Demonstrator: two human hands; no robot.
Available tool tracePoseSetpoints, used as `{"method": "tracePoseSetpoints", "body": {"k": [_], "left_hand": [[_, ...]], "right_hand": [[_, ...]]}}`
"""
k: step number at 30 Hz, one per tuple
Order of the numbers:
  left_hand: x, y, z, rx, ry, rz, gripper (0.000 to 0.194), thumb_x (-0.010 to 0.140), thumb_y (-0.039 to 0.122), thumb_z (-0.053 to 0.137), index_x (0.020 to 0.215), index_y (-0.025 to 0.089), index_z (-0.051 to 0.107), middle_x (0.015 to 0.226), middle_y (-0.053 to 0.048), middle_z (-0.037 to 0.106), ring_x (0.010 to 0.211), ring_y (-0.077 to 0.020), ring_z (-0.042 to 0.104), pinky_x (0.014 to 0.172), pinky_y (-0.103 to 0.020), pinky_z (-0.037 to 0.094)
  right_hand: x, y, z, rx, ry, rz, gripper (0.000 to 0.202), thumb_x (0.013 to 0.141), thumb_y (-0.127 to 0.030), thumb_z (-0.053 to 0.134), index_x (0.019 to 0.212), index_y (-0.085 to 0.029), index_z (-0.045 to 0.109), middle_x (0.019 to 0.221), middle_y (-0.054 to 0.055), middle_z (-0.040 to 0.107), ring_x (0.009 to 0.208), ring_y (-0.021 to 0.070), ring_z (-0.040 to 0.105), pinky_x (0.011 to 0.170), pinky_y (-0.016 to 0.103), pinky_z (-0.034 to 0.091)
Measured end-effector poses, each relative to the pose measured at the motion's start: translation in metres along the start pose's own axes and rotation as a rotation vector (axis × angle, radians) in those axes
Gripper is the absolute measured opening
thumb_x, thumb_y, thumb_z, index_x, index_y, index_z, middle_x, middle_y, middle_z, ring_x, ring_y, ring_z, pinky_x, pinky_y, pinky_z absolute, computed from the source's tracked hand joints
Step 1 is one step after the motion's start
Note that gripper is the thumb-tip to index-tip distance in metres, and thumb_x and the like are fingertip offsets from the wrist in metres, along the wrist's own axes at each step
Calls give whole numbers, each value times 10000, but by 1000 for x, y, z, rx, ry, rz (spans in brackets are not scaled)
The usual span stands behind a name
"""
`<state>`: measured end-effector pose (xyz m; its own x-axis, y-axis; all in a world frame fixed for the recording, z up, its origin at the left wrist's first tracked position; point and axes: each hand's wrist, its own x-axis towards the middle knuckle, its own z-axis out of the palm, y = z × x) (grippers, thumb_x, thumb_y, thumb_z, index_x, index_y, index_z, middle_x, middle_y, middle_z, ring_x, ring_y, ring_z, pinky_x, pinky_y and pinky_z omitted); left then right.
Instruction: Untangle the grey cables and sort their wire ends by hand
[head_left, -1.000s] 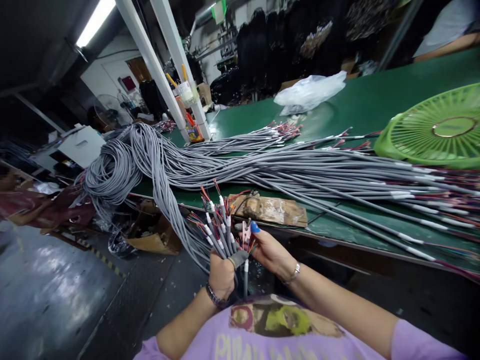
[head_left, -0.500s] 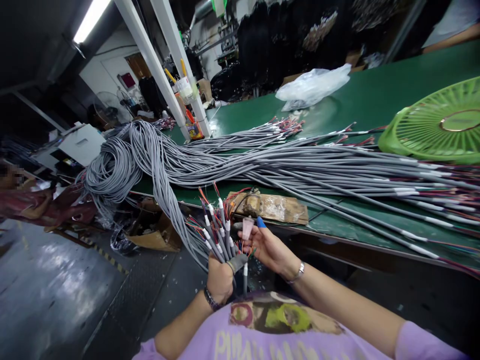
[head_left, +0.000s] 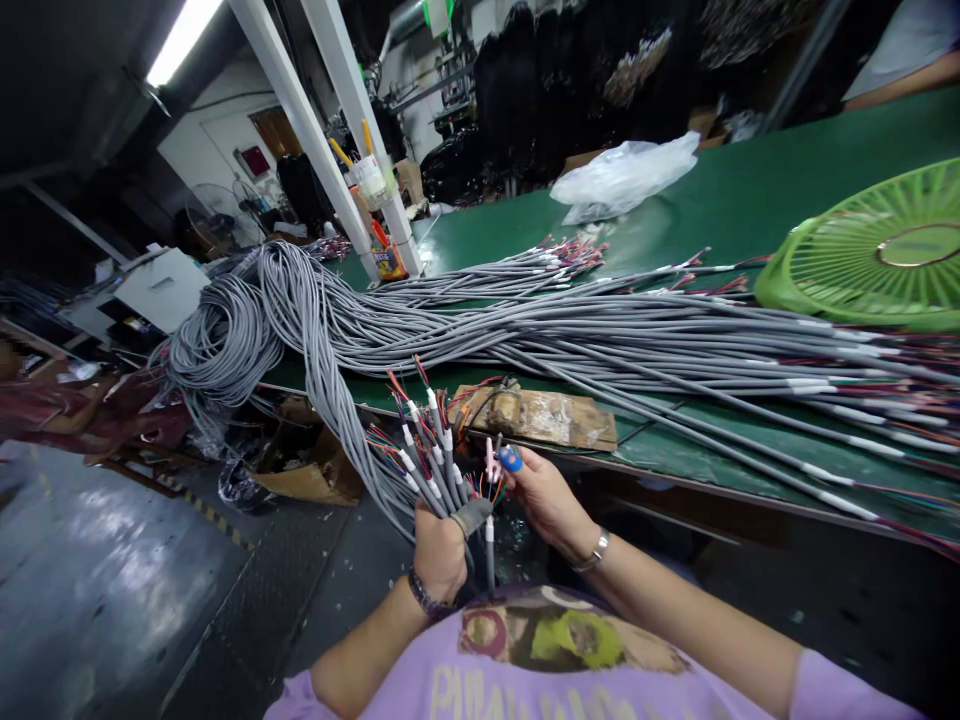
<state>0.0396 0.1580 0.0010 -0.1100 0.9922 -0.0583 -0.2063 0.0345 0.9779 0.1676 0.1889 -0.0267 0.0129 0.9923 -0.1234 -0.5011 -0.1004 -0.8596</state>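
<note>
Head view: the left grip [head_left: 441,555] is closed around a bundle of gray cables [head_left: 439,475], whose white-banded ends stick up and lean a little to the left above the fist, thin colored wires [head_left: 381,440] splaying from their tips. A gray thumb cover [head_left: 472,516] lies across the front of the bundle. Just right of that thumb a single gray cable [head_left: 490,550] hangs upright, with loose colored strands showing above it, between the two grips. The right grip [head_left: 551,500] is pinched on a small pink clip [head_left: 491,460], one digit wearing a blue fingertip cover [head_left: 511,459]; whether it also touches the strands, I cannot tell. Just beyond both grips, a worn wooden board [head_left: 574,418] lies along the near edge of the green desk [head_left: 757,190]. Farther past it, many gray cables [head_left: 600,340] stretch across the desk, ending to the right of the right grip near a green fan [head_left: 847,255]. Left of the left grip are a cardboard box [head_left: 315,487], below desk level, and a large cable coil [head_left: 225,335].
</note>
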Motion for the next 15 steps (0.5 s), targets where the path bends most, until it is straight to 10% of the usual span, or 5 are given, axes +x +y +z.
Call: {"method": "tracePoseSetpoints", "body": {"k": [15], "left_hand": [[-2,-8,2,17,20,19,245,579,214,770,791,173,654,676,10,656,670,-152,594,702,-283,475]], "right_hand": [[7,3,9,357,-33,246,372,691,-556,683,771,-196,637,711,27,648,654,155,568,609,284,451]]}}
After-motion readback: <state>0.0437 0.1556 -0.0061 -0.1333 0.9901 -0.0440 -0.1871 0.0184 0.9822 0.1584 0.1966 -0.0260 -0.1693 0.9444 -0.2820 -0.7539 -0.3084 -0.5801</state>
